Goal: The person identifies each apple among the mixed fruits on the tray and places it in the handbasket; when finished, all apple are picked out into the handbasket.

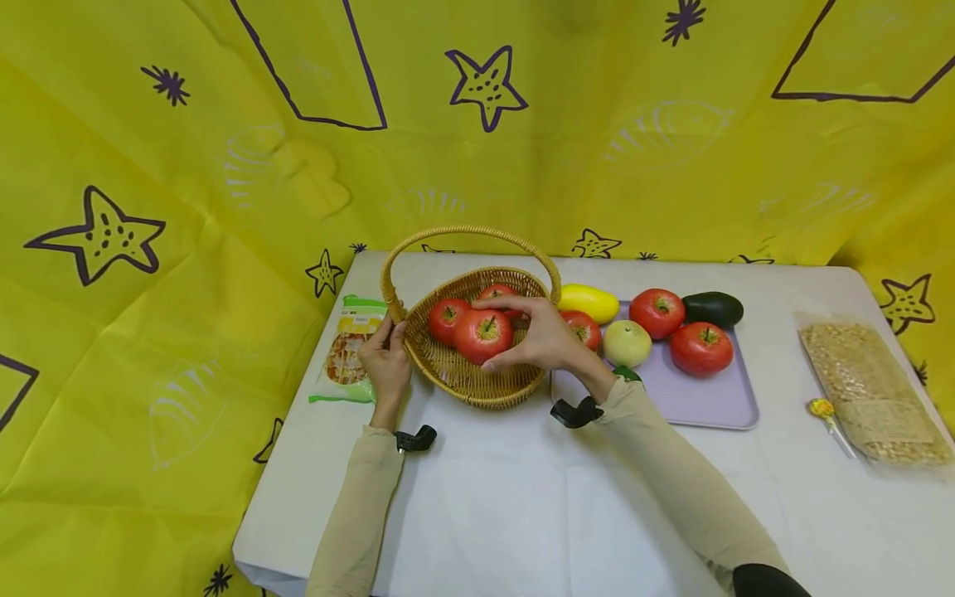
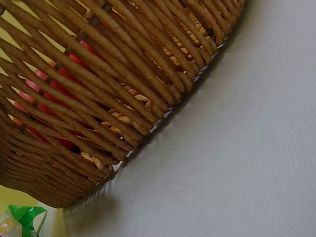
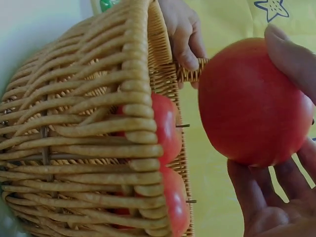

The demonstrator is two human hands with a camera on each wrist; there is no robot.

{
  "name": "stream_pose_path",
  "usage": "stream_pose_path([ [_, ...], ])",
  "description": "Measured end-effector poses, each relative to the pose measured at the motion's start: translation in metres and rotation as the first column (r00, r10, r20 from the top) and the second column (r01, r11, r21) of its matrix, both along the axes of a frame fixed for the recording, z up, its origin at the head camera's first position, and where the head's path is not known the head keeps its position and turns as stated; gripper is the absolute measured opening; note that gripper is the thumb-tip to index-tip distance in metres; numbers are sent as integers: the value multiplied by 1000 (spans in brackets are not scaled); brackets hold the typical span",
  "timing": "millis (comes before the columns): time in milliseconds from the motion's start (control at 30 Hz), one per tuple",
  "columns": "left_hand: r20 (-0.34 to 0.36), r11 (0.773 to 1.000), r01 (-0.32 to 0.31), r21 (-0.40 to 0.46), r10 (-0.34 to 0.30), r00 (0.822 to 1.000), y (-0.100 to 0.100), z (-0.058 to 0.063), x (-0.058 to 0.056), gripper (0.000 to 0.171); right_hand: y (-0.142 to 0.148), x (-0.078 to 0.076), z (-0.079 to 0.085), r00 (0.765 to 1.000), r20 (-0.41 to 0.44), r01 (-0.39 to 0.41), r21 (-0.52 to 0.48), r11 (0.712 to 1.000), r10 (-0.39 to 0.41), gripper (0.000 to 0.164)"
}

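Observation:
My right hand (image 1: 548,336) holds a red apple (image 1: 483,337) between thumb and fingers, over the open top of a wicker basket (image 1: 488,400). In the right wrist view, this apple (image 3: 249,106) is raised past the rim, its skin smooth and red. Two other red apples, one on the left (image 1: 445,321) and one farther back (image 1: 497,292), lie inside the basket. My left hand (image 1: 386,365) grips the lower left end of the basket's arched handle (image 1: 470,230). Through the weave, the left wrist view shows red fruit (image 2: 59,84).
A green-and-white food packet (image 1: 346,356) lies left of the basket. To the right, a lilac tray (image 1: 716,410) bears red apples (image 1: 701,349), a pale green round fruit (image 1: 627,343), a yellow fruit (image 1: 589,303) and a dark green one (image 1: 714,309). Farther right lie a lollipop (image 1: 822,409) and a grain bag (image 1: 873,390).

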State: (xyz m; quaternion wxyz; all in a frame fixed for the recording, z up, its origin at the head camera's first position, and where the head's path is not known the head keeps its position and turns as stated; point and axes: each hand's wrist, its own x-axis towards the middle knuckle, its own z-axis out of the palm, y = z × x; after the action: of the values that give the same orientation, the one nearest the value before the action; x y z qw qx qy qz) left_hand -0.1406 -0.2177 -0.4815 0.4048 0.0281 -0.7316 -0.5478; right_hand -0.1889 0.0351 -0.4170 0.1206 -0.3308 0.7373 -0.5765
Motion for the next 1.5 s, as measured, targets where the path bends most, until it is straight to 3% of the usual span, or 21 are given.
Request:
stream_pose_path([
  [133, -7, 1000, -16, -18, 16, 1000, 3, 4, 1, 28, -4, -3, 2, 999, 32, -8, 35, 999, 7, 81],
  [267, -7, 1000, -11, -8, 11, 1000, 2, 4, 2, 29, -9, -15, -13, 1000, 4, -10, 61, 998, 10, 82],
  [500, -5, 1000, 4, -5, -4, 1000, 2, 4, 3, 29, -17, -24, -15, 997, -32, -65, 100, 993, 69, 79],
  [867, -5, 1000, -20, -15, 20, 1000, 1, 4, 1, 29, -26, -31, -13, 993, 3, -112, 264, 958, 115, 78],
  [1300, -1, 1000, 18, 25, -18, 1000, 1, 3, 1, 31, -33, -40, -13, 978, 48, -208, 299, 931, 203, 81],
  [1500, 10, 1000, -13, 2, 13, 1000, 2, 4, 2, 30, -33, -44, -12, 968, 41, -248, 331, 910, 249, 82],
])
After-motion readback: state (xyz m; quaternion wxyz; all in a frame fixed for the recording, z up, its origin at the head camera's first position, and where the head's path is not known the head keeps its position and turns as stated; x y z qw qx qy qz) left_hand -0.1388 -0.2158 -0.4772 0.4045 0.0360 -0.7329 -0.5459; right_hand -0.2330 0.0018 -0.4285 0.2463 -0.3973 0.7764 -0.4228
